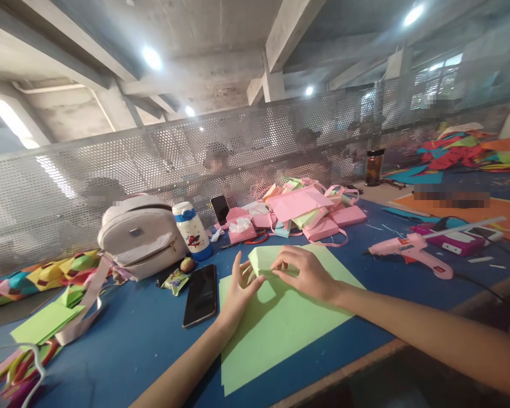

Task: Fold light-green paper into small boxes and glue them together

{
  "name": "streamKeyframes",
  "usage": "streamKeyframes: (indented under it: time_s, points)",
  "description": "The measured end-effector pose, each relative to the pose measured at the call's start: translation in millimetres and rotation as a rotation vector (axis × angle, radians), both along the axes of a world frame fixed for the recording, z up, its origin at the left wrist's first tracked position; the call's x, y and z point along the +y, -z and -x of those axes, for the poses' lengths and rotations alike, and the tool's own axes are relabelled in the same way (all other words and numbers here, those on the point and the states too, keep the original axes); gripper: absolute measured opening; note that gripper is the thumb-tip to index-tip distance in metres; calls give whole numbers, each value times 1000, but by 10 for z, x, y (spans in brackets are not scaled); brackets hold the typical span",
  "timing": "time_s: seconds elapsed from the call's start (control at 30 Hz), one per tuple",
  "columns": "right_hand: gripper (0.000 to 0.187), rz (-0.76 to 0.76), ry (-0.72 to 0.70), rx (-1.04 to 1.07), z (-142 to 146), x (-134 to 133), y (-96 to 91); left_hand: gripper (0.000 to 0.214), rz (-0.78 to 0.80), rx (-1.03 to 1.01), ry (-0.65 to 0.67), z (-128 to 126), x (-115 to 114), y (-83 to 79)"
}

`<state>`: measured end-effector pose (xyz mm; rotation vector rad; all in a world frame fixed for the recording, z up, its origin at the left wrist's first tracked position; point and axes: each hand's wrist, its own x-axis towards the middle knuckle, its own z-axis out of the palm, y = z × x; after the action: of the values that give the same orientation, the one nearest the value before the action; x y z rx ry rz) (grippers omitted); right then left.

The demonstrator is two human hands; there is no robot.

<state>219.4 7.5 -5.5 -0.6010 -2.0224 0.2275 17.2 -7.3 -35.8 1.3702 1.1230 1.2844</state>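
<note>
Head: blue tabletop [136, 317], concrete ceiling [212, 34].

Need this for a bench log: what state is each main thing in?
Folded green paper: held by left hand and right hand
Green sheets: flat
Nearer phone: flat, screen dark
Farther phone: propped up
Bottle: upright, capped
Backpack: upright
Glue gun: on its side, power unclear
Jar: upright, lidded

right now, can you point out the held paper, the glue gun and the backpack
held paper [262, 258]: head view, on its folded side
glue gun [415, 248]: head view, on its pink body
backpack [139, 241]: head view, on its front
</note>
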Motion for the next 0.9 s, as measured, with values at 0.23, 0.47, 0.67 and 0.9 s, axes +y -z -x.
streamKeyframes:
  time_s: [0.23,0.47,0.67,0.9]
  points:
    - [11,0,-29,-19,-15,1,-1,98,-124,32,-8,34,27,-5]
    - [7,17,-54,-29,-23,17,1,101,-154,46,45,54,48,-14]
    - [28,61,-80,-98,-69,76,-26,97,-153,65,48,59,44,-9]
    - [20,-129,-25,-140,-68,63,-38,66,-203,128,71,22,0,-51]
